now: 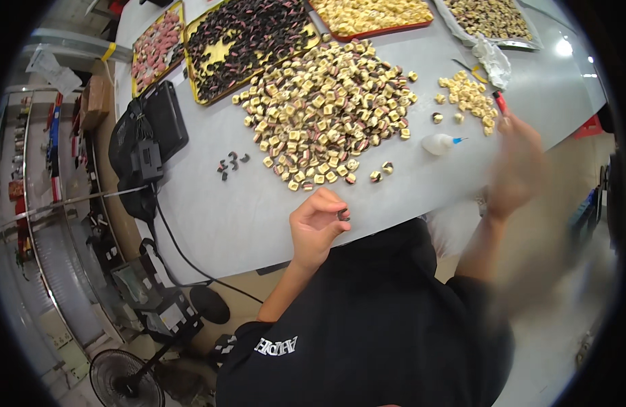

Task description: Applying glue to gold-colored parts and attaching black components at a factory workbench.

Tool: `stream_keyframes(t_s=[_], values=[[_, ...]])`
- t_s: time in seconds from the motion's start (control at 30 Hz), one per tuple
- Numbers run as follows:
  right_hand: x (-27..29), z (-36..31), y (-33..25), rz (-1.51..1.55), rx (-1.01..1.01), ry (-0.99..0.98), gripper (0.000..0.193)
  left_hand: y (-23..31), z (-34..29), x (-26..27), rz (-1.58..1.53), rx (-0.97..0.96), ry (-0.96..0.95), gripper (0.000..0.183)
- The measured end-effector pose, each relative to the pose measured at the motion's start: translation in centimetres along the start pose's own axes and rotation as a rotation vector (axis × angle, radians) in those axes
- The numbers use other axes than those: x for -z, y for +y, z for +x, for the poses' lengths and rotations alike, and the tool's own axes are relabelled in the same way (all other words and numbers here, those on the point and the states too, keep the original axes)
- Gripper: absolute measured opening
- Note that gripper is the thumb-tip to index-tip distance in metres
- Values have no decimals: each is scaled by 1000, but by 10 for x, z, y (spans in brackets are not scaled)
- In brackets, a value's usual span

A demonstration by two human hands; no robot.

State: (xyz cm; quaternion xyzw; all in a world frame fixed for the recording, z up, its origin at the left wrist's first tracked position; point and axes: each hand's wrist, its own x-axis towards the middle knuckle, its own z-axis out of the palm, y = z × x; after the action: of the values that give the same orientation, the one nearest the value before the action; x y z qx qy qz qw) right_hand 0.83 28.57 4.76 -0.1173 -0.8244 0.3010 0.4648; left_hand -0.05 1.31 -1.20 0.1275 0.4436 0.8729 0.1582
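My left hand [314, 227] is closed in a pinch near the front edge of the table. Between its thumb and fingertips is a small dark piece [343, 214]. Farther right, my right hand [520, 159] is raised and smeared by motion. A red stick-like tool with a dark end [500, 102] sticks out from its fingers. Beyond the left hand spreads a big heap of small cream, pink and dark blocks [326, 102]. Two loose blocks [375, 176] lie close to its right edge. A small white squeeze bottle with a blue needle tip [437, 144] lies between the heap and my right hand.
Trays of pink pieces [153, 51], dark curved pieces [248, 41], cream pieces [374, 15] and mixed small pieces [492, 20] line the far side. A small cream pile [469, 95] sits near crumpled white tissue [492, 61]. Dark bits [231, 163], a black bag and cable [146, 159] lie left.
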Motion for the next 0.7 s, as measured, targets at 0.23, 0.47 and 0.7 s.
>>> stream_keyframes(t_s=[0.23, 0.47, 0.7], values=[[-2, -32, -38, 225, -121, -14, 20, -1, 0, 0, 14, -19, -6, 23], [-6, -73, -76, 598, -293, -386, 18, -4, -1, 4, 30, -54, -29, 26], [-10, -85, -77, 853, -574, -601, 24, -4, -1, 4, 64, -64, -43, 27]])
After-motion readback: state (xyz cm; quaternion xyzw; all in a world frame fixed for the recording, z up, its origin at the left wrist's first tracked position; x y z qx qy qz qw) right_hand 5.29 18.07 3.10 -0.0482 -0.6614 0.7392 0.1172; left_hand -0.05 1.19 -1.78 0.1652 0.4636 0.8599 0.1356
